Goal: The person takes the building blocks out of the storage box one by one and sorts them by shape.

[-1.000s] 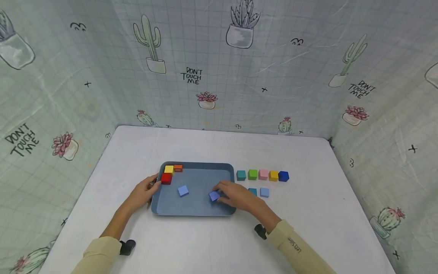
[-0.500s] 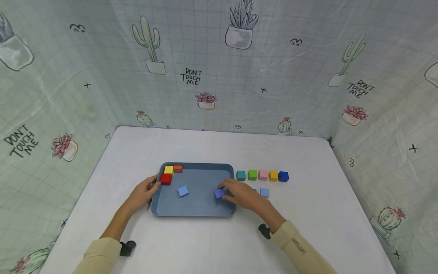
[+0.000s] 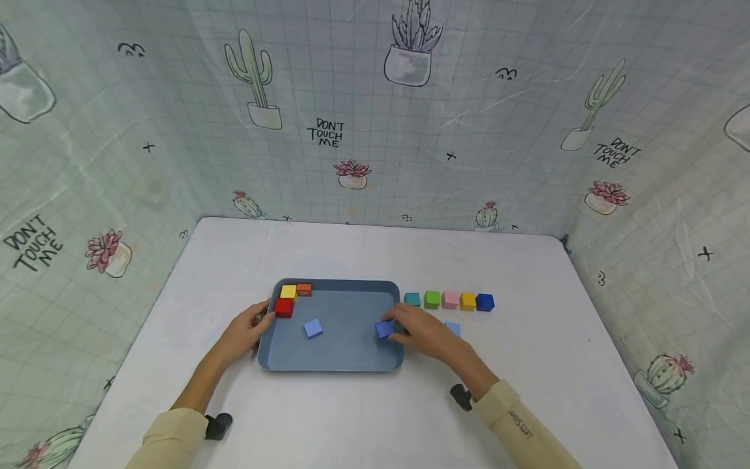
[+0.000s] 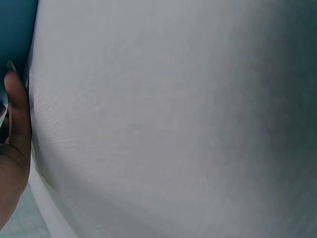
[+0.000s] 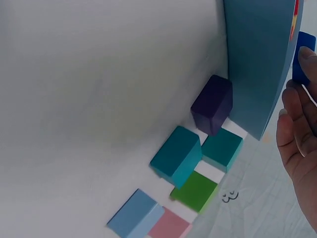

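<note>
A blue-grey tray lies on the white table. My left hand grips its left rim; the left wrist view has part of that hand against the tray's side. Over the tray's right part, my right hand pinches a blue block between thumb and fingers, and that blue block also appears in the right wrist view. Left of centre on the tray lies a lighter blue block. A red block, a yellow block and an orange block sit in the far left corner.
Right of the tray runs a row of blocks: teal, green, pink, yellow and dark blue. Nearer lies a light blue block. The right wrist view adds a purple block and another teal block.
My right hand has moved rightward over the tray with the blue block, from right of centre toward the right rim. The left hand has stayed at the left rim.
</note>
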### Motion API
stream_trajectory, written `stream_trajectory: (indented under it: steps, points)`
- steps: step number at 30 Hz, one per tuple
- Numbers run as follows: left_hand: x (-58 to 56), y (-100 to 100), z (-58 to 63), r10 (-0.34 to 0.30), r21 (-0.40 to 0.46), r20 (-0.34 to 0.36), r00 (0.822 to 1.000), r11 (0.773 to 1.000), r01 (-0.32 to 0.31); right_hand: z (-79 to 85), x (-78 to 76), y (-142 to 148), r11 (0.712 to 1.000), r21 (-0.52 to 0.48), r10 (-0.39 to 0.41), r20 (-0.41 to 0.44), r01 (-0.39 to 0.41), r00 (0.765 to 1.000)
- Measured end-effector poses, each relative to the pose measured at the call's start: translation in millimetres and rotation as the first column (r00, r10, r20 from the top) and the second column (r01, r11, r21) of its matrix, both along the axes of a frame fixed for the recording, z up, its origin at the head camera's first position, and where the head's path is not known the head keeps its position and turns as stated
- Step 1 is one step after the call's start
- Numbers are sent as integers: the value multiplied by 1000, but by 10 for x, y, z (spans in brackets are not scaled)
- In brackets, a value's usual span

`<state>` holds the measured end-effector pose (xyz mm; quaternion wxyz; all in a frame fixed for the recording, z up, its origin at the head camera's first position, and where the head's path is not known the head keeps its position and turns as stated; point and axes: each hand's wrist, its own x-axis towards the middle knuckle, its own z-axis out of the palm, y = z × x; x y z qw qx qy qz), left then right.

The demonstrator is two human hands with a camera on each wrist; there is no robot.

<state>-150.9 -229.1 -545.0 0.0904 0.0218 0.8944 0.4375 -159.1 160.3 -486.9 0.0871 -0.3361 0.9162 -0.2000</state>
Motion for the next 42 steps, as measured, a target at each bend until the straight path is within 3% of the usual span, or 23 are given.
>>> stream_trajectory:
  steps: [17, 29, 42]
  points:
    - [29, -3, -5, -2, -9, -11, 1000, 1000, 2, -22, -4, 309, 996, -70, -50, 15, 50, 999]
    - [14, 13, -3, 1, -13, -12, 1000, 1000, -1, -69, 28, 576, 973, -44, -222, 63, 225, 973]
    - [8, 22, 9, -4, -10, 4, 1000, 1000, 4, -138, 18, 891, 954, -47, -291, 67, 295, 954]
